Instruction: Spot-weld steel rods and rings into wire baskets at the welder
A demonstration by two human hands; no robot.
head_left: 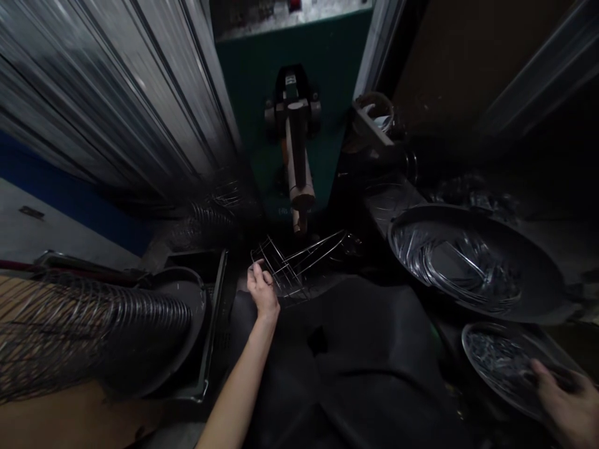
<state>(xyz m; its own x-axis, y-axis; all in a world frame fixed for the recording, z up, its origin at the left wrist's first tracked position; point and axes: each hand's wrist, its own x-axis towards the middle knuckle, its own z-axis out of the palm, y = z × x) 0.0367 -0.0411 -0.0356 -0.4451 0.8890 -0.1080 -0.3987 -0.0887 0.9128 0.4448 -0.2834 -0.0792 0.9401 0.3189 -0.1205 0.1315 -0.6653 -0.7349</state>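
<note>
left fingers grip the wire frame edge; right fingers rest spread on the small tray rim

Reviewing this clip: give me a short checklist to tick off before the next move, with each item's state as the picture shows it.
1. Left hand grips the wire frame: ok, fingers are on its near edge.
2. Wire frame sits below the machine's arm: ok.
3. Right hand reaches the small tray of metal pieces: ok, at its near rim.
4. Right hand holds a piece: cannot tell, too dark.
5. Large pan holds wire parts: ok.
</note>
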